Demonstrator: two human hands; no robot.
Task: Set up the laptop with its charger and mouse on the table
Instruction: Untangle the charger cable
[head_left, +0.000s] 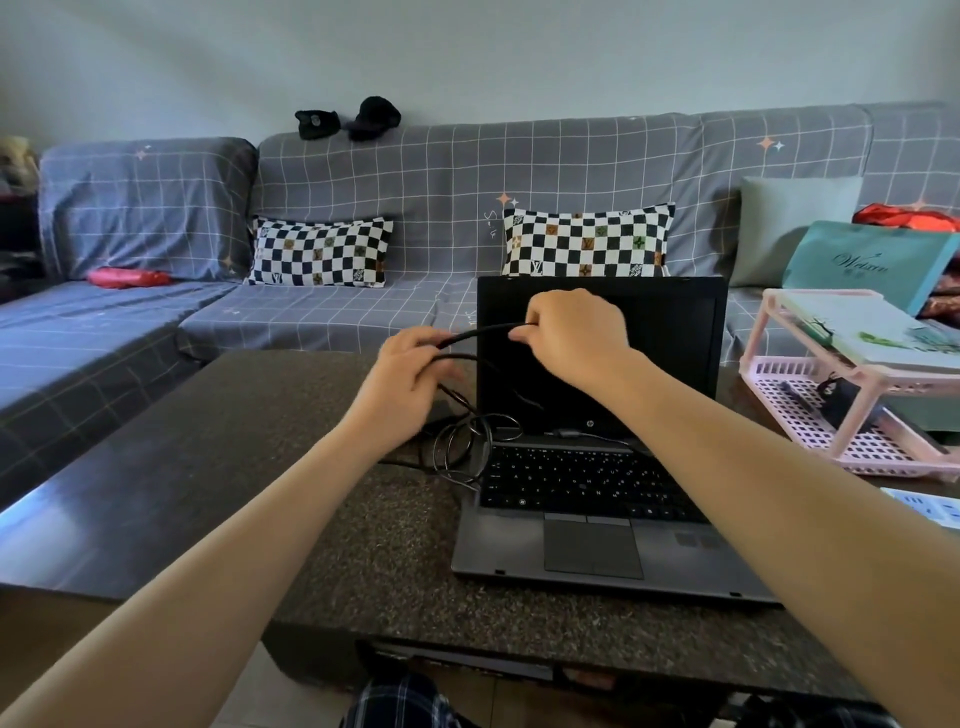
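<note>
An open grey laptop (597, 525) with a dark screen stands on the dark stone table (218, 467), right of centre. A black charger cable (467, 441) lies in tangled loops at the laptop's left side, partly over the keyboard corner. My left hand (410, 374) and my right hand (566, 338) both grip a raised stretch of that cable in front of the screen, a short span taut between them. A thin cord with a small plug lies along the laptop's hinge. No mouse is visible.
A pink plastic rack (852, 395) holding books and small items stands at the table's right edge. A grey checked sofa (363, 208) with two checkered cushions (319, 252) runs behind the table. A teal bag (872, 265) sits on the sofa, right.
</note>
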